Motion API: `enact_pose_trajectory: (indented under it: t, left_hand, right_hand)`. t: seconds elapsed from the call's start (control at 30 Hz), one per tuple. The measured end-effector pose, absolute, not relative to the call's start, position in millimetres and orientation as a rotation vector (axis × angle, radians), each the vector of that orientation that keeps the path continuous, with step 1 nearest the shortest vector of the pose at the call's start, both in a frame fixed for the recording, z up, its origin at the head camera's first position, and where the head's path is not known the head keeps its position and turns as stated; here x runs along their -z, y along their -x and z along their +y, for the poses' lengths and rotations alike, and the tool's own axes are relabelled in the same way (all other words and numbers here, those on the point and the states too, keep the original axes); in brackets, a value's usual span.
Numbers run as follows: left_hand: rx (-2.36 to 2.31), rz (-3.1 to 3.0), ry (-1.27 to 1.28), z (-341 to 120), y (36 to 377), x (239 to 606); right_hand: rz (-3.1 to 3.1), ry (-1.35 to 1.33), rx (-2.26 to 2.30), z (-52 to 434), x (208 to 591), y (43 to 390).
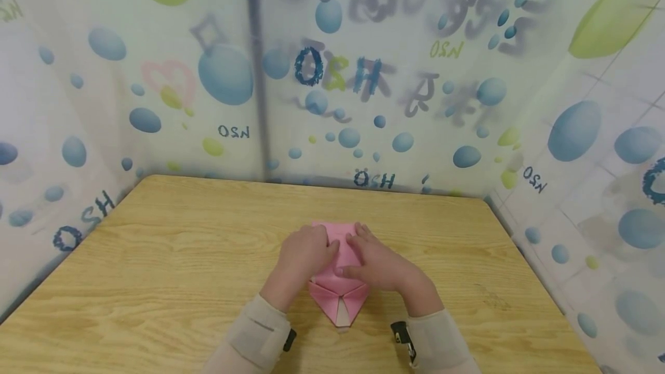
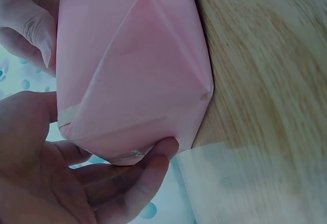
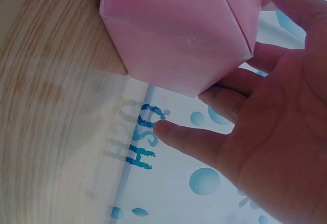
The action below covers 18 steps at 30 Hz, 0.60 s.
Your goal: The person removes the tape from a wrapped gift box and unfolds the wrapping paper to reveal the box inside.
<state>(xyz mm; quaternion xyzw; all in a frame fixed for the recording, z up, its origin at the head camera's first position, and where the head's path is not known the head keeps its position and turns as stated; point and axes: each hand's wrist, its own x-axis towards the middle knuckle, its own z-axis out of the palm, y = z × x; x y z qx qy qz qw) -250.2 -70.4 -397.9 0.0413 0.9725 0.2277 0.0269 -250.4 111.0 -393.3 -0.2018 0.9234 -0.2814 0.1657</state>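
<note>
Your left hand (image 1: 303, 255) and right hand (image 1: 381, 264) both rested on a folded pink paper model (image 1: 340, 299) that lay on the wooden table (image 1: 156, 270), near the table's front edge and roughly at its centre. In the head view, the pointed lower end of the paper, with a pale inner flap showing, projected toward you between your wrists; its far edge showed just beyond your fingertips.

The fingers of your left hand were curled loosely over the left part of the paper. In the left wrist view, one fingertip (image 2: 163, 150) touched the paper's folded edge from beneath, and another finger (image 2: 38, 35) lay against its upper side. Whether the hand pinched the sheet or only pressed it cannot be told.

The fingers of your right hand were extended and slightly spread across the right part of the paper. In the right wrist view, the index finger (image 3: 189, 139) stood apart from the others, just clear of the paper.

A printed plastic curtain (image 1: 363, 74) with blue bubbles enclosed the table on three sides.
</note>
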Motion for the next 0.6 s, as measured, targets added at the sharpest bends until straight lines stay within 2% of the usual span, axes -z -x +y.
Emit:
enact_pose_trajectory:
  t: [0.6]
  left_hand:
    - [-0.620,3.040,-0.158,-70.9,249.6,399.5]
  right_hand:
    - [2.629,0.588,0.790,111.3,394.5,251.7]
